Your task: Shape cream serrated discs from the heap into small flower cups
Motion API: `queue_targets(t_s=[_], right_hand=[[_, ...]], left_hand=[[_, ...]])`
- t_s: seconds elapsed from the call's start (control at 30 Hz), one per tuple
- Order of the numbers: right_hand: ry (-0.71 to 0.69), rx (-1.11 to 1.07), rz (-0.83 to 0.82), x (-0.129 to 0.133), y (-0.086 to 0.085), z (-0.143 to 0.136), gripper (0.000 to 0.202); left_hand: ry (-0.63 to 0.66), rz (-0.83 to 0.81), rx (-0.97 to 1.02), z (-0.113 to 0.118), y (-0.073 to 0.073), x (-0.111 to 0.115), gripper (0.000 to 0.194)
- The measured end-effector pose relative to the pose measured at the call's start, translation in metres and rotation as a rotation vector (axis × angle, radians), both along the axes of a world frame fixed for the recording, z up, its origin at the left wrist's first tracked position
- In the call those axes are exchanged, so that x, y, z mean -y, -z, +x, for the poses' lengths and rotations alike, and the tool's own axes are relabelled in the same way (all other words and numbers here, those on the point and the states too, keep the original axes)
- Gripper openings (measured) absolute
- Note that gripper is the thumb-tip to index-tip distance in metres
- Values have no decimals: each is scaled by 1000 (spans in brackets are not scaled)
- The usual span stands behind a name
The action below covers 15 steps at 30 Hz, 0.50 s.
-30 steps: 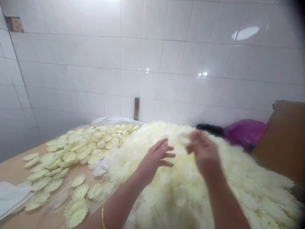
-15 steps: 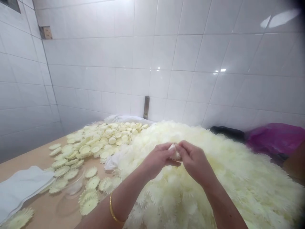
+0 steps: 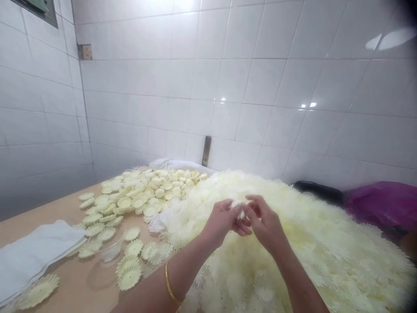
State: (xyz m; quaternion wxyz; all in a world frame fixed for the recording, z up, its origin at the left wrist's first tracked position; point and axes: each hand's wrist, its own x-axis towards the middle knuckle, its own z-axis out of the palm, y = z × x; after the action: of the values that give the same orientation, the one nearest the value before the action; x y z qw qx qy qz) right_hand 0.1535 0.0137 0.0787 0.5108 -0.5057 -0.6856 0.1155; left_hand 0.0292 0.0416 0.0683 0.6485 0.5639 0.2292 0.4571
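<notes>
Small white petal piece (image 3: 241,211): between both hands, above the large pale flower heap (image 3: 312,243). Left hand (image 3: 224,221): curled, holding the piece. Right hand (image 3: 263,219): fingers bent at the piece; whether gripping, cannot tell. Scalloped discs (image 3: 138,201): spread toward 10 o'clock on the tabletop (image 3: 100,298). White sheets (image 3: 39,256): 8 o'clock. Purple bag (image 3: 384,204): 3 o'clock.

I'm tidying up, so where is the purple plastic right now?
In the head view, the purple plastic lies at the far right, before the tiled wall, just right of the black object and beyond the frilly pale pile.
</notes>
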Motion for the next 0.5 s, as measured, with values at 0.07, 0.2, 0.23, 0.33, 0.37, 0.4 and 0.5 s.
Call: queue_targets(t_s=[0.07, 0.2, 0.23, 0.33, 0.37, 0.4, 0.5], right_hand=[[-91, -157, -157, 2, -1, 2, 39], [-237, -309, -235, 10, -9, -1, 36], [-233, -309, -216, 12, -10, -1, 33], [-98, -187, -104, 14, -11, -4, 25], [-22, -94, -43, 14, -10, -5, 24], [63, 31, 32, 13, -8, -8, 23], [295, 492, 252, 11, 1, -18, 22]], left_hand=[[47, -9, 58, -1, -2, 2, 34], [84, 25, 52, -1, -5, 7, 33], [98, 29, 44, -2, -5, 8, 34], [146, 30, 25, -3, -7, 8, 33], [142, 26, 14, -2, -7, 7, 31], [118, 22, -6, -2, -6, 5, 29], [-72, 67, -110, 1, 2, -1, 19]])
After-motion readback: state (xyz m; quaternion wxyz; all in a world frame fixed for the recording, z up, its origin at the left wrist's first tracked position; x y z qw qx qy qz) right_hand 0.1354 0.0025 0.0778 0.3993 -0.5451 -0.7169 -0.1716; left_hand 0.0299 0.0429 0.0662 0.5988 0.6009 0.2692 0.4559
